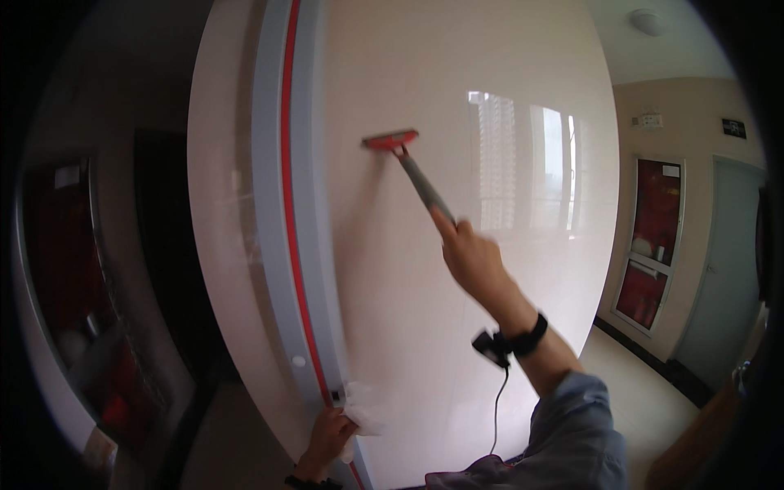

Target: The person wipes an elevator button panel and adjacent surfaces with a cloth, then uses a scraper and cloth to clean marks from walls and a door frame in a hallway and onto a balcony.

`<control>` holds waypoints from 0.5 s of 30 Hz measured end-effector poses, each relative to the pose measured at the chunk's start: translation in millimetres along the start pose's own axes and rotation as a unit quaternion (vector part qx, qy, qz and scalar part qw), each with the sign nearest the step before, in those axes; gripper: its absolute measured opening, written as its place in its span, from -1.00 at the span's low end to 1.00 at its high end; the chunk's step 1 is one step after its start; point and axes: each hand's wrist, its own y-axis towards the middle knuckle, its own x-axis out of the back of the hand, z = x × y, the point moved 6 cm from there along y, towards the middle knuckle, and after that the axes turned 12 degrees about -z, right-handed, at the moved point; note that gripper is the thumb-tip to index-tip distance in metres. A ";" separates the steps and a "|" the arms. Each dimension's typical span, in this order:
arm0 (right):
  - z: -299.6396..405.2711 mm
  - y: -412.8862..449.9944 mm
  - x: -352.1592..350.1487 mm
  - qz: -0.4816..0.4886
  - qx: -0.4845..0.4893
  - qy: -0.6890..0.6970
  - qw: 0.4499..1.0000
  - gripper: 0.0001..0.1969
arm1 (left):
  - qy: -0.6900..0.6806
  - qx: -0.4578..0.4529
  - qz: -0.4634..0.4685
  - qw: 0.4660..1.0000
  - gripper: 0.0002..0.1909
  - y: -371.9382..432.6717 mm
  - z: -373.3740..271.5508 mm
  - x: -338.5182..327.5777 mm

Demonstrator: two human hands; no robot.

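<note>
My right hand [474, 257] is closed around the grey handle of a red-headed squeegee [390, 141]. The squeegee's head lies at or close to a glossy cream wall panel [416, 318], left of some window reflections; whether its blade touches cannot be told. Low in the view, my left hand [331, 429] holds a crumpled white tissue or cloth [362, 409] beside a grey vertical frame strip [309, 184] with a red stripe. A black band with a small corded device [492, 346] is on my right wrist.
At the right are a red glass-fronted wall cabinet [658, 208], a grey door [723, 269] and a dark skirting board [649, 358] above a pale floor. A similar red cabinet [67, 245] and a dark doorway [168, 245] are at the left. A brown wooden edge [698, 444] shows at lower right.
</note>
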 end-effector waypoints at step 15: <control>30.5 -220.2 -43.0 0.041 -0.239 0.261 0.934 -0.26 | -0.124 0.292 -0.153 0.936 -0.84 -199.1 44.8 61.7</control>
